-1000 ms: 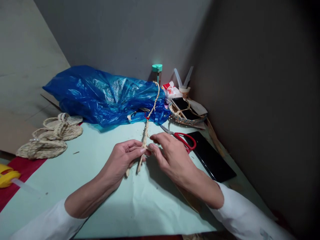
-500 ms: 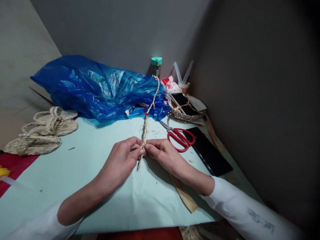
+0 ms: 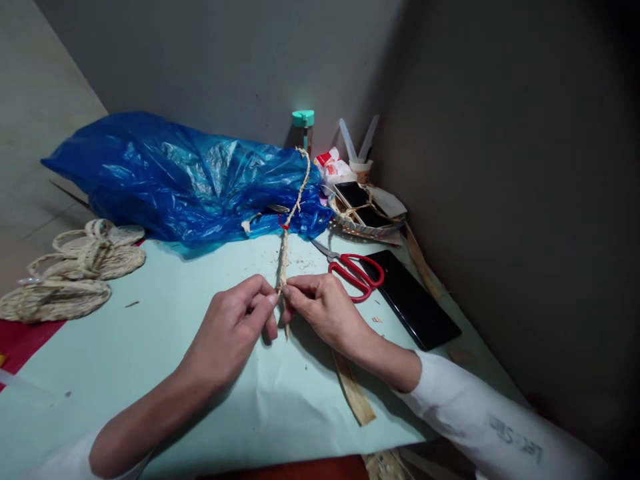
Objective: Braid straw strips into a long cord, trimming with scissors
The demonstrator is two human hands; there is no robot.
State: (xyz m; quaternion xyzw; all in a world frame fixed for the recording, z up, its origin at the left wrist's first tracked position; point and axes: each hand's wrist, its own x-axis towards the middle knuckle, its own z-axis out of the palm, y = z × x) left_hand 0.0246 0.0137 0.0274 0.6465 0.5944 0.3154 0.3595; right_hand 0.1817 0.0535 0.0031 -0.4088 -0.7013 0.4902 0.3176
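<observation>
A pale braided straw cord (image 3: 284, 259) runs from my fingers away across the table and up over the blue bag, with a red tie around it partway along. My left hand (image 3: 235, 327) pinches a strand at the near end of the braid between thumb and forefinger. Just to its right, my right hand (image 3: 327, 310) grips the braid with thumb and fingertips. A loose strand end pokes down below the fingers. Red-handled scissors (image 3: 356, 275) lie just beyond my right hand, partly over a black tablet-like slab (image 3: 415, 303).
Several woven straw sandals (image 3: 75, 267) sit at the left. A large blue plastic bag (image 3: 190, 173) fills the back. Behind the scissors are a small basket (image 3: 365, 227) holding a phone, a cup (image 3: 361, 172) and a green-lidded bottle (image 3: 303, 127). A flat dried strip (image 3: 355, 393) lies near my right wrist.
My left hand has drawn slightly left, away from my right hand, its lower fingers now more spread. The loose strand end hangs straighter. The whole view has shifted a little.
</observation>
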